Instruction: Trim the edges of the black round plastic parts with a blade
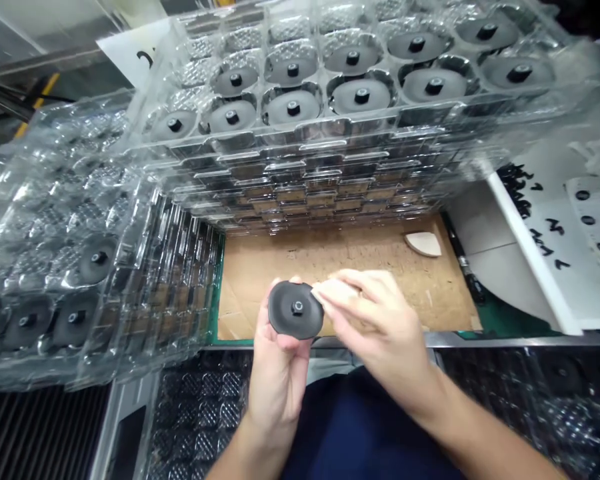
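Note:
Low in the middle of the view, my left hand (280,373) holds a round dark grey disc (296,323) with a short black stem at its centre. Its fingers wrap the rim from below, and the stem side faces up. My right hand (380,317) pinches a white sponge pad (336,291), which meets the right edge of the disc. Part of the pad is hidden by the fingers. Another white wedge-shaped pad (424,244) lies on the cardboard sheet (260,257) beyond my hands.
Stacked transparent plastic trays (305,143) rise at the back, the top one carrying several similar discs (362,95). More trays (55,173) stand at the left. A black pen (467,270) lies right of the cardboard, beside a white panel (535,250) and loose small black parts (517,190).

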Tool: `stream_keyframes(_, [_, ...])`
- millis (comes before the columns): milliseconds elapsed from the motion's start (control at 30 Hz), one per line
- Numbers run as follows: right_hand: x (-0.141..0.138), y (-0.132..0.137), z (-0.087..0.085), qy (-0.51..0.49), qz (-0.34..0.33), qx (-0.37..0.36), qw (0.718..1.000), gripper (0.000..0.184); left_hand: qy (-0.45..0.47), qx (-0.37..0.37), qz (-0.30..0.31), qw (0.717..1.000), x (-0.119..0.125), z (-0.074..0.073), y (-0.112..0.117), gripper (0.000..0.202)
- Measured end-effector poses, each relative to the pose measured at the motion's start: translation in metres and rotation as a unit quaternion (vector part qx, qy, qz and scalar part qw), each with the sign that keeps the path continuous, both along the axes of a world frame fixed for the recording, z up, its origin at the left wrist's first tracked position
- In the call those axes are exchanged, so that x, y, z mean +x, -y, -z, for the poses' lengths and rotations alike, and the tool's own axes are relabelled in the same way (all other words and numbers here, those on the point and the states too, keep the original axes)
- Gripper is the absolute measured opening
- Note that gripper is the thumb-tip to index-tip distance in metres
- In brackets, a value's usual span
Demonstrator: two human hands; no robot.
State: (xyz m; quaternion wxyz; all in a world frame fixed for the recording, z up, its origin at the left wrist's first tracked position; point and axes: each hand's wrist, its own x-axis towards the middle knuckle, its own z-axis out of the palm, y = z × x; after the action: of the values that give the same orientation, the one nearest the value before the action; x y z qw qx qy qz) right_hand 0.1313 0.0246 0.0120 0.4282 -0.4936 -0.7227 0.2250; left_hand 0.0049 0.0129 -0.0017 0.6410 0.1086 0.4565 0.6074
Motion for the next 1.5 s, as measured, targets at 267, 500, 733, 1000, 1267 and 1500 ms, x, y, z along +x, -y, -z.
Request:
stream_keyframes(267, [-0.001, 0.006, -0.002, -0.018, 0.000, 0.000, 1.000, 0.021, -0.027, 0.024, -0.027, 0.999, 0.001, -0.002, 0.006, 0.055])
stream_keyframes(500, [0.000, 0.010, -0.010, -0.015, -0.012, 0.005, 1.000, 0.020, -0.015, 0.030, -0.024, 0.999, 0.001, -0.003, 0.011, 0.053])
stream_keyframes(733, [0.009, -0.005, 0.018, -0.204, -0.004, -0.168, 0.965, 0.017, 0.014, 0.021, -0.019, 0.999, -0.001, 0.000, 0.009, 0.048])
stream_keyframes(1000, [0.018, 0.023, 0.093, -0.332, 0.048, -0.477, 0.812, 0.049, 0.071, -0.037, -0.054, 0.995, -0.004, 0.006, 0.005, 0.051])
stream_keyframes(1267, [0.020, 0.000, 0.048, -0.317, 0.042, -0.434, 0.842, 0.031, 0.066, -0.015, -0.007, 0.998, -0.004, 0.007, 0.007, 0.048])
stream_keyframes(1500, [-0.007, -0.014, -0.024, -0.041, -0.187, -0.176, 0.966, 0.021, 0.059, -0.040, 0.067, 0.995, -0.002, 0.015, 0.017, 0.053])
